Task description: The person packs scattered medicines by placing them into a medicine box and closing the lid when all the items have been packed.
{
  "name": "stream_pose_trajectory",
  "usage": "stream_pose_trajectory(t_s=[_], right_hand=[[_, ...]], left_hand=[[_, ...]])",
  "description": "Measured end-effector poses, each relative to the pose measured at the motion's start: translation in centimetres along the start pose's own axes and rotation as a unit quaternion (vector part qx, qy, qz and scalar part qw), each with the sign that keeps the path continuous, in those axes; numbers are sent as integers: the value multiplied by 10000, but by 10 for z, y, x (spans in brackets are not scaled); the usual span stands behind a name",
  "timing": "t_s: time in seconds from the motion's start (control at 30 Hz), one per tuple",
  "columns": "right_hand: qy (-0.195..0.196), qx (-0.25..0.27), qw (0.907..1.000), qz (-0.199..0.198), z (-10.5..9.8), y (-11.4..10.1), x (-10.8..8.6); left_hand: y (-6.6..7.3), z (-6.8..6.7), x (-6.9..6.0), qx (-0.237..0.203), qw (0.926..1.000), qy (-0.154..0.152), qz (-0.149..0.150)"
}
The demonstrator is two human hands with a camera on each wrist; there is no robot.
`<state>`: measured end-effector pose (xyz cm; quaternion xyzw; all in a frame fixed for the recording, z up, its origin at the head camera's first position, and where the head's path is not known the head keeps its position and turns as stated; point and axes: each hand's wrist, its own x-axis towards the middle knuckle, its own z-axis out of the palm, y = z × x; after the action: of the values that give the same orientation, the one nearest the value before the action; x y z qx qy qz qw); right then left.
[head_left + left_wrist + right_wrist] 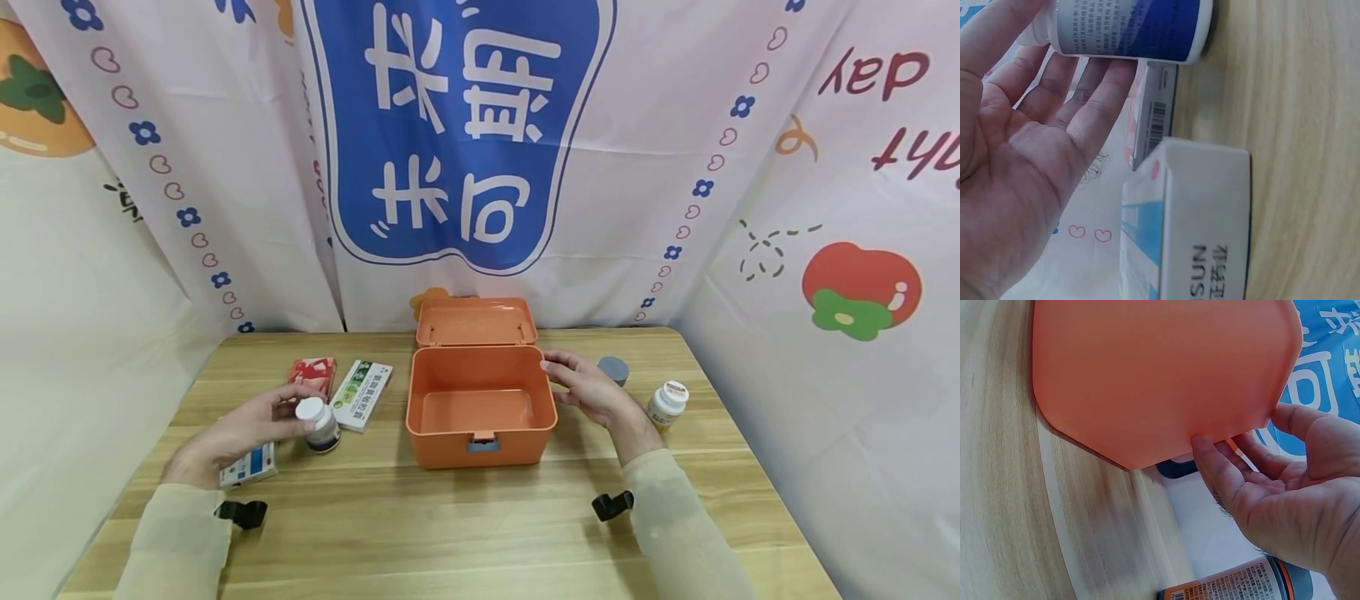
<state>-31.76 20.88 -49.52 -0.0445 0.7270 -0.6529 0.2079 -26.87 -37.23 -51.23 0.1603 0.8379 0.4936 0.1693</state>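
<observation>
My left hand (258,425) holds a white pill bottle (322,427) by its upper part, thumb on one side and fingers on the other. In the left wrist view the bottle's blue-and-white label (1129,25) shows. An orange lidded box (480,450) stands upright with its lid (477,322) tipped back and nothing inside. My right hand (588,387) touches the box's right side near the rim. In the right wrist view its fingertips (1202,445) rest against the orange outer wall (1160,375); no object is in the palm.
Beside my left hand lie a red carton (315,372), a white-and-green carton (362,393) and a blue-and-white carton (251,465), partly hidden. Right of the box stand a grey-capped bottle (613,369) and a white bottle (669,403). Fabric curtains (637,167) border the wooden table (420,533).
</observation>
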Motion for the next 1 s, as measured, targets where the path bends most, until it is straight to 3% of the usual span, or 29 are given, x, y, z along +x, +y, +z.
stream_pose_trajectory(t_s=[0.23,0.7,1.0], right_hand=[[54,45,9999,97,0,0,0],[10,31,10000,36,0,1,0],[46,6,10000,70,0,0,0]], left_hand=[[19,4,4,636,9976,266,25],[51,11,15,270,9976,384,517],[75,19,24,-42,9979,449,462]])
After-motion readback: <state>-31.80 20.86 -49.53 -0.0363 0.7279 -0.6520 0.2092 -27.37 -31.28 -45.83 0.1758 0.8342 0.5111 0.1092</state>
